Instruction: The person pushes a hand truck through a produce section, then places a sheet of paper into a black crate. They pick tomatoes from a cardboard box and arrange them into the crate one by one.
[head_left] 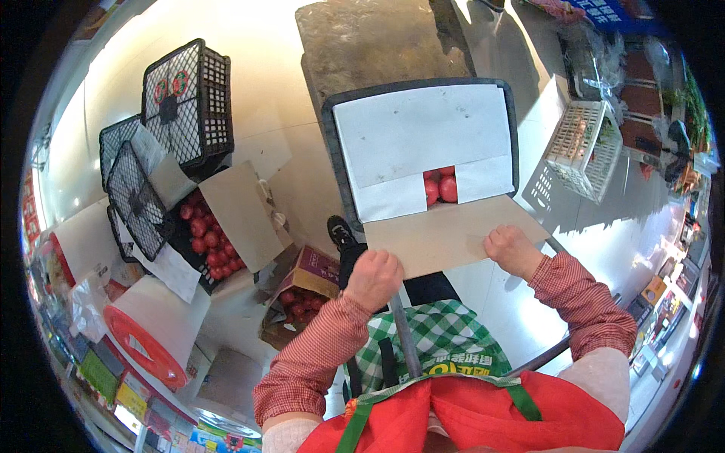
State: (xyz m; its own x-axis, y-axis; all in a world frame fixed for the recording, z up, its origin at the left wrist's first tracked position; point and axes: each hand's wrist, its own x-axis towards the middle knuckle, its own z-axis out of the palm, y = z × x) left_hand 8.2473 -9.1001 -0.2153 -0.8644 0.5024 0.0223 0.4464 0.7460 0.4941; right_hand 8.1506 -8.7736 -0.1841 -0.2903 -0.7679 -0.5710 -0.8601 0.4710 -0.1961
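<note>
Before me stands a dark crate [514,141] covered by a white sheet [419,136] and folded white flaps [481,180]. Several smooth red round fruits [447,188], which look like tomatoes, show through a gap in the cover. A brown cardboard flap [433,235] spans the near side of the crate, tilted towards me. My left hand [375,280] is curled at the flap's left corner, its fingertips hidden. Near the right end, my right hand [512,249] grips the flap's near edge. The rest of the crate's contents is hidden.
Black mesh crates [218,107] stand at left, beside an open crate of red fruit [209,238]. A cardboard box with more fruit [300,306] is near my left forearm. A white plastic basket [578,150] sits at right; a worn brown board [379,51] lies beyond.
</note>
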